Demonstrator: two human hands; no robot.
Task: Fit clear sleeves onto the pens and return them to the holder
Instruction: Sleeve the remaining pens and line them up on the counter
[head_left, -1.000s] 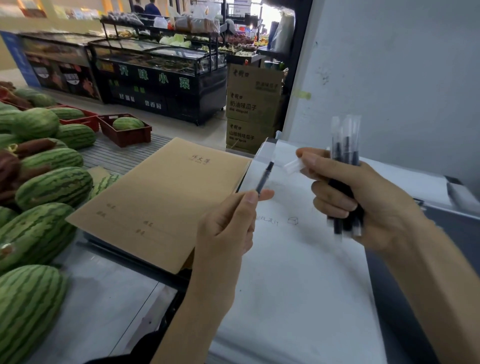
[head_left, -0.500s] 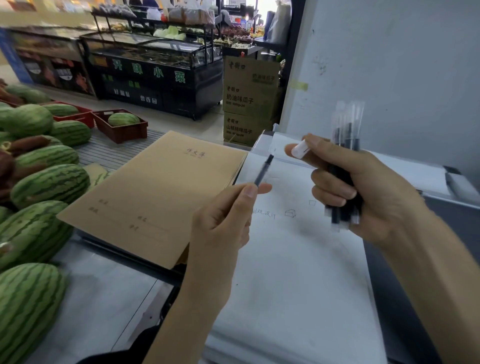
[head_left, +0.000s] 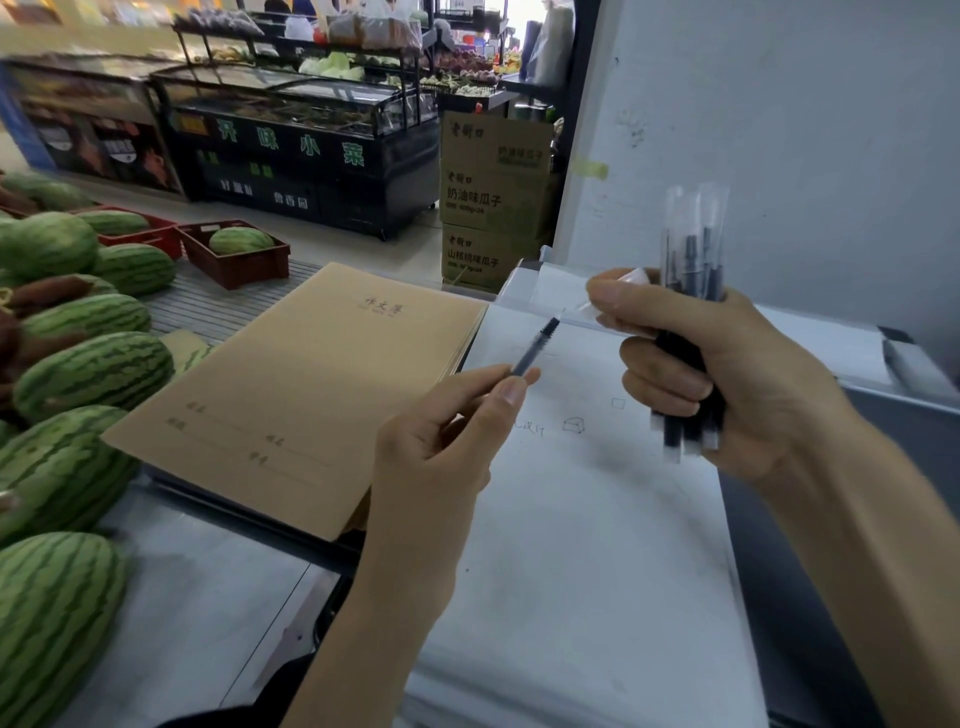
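My left hand (head_left: 447, 457) pinches a thin black pen (head_left: 535, 347) between thumb and forefinger, its tip pointing up and to the right. My right hand (head_left: 727, 374) grips a bundle of black pens (head_left: 691, 291) standing upright, their tops inside clear sleeves. The right thumb and forefinger also pinch a small clear sleeve (head_left: 615, 291), whose open end sits just off the single pen's tip. No pen holder is in sight.
White sheets of paper (head_left: 571, 545) lie under my hands with a brown notebook (head_left: 311, 389) to their left. Striped watermelons (head_left: 88, 374) fill the left edge. A grey wall (head_left: 805, 130) rises at the right, cardboard boxes (head_left: 493, 202) and shop counters behind.
The right hand has dropped slightly and brought the clear sleeve down toward the pen tip. The left hand has raised the pen a little toward it.
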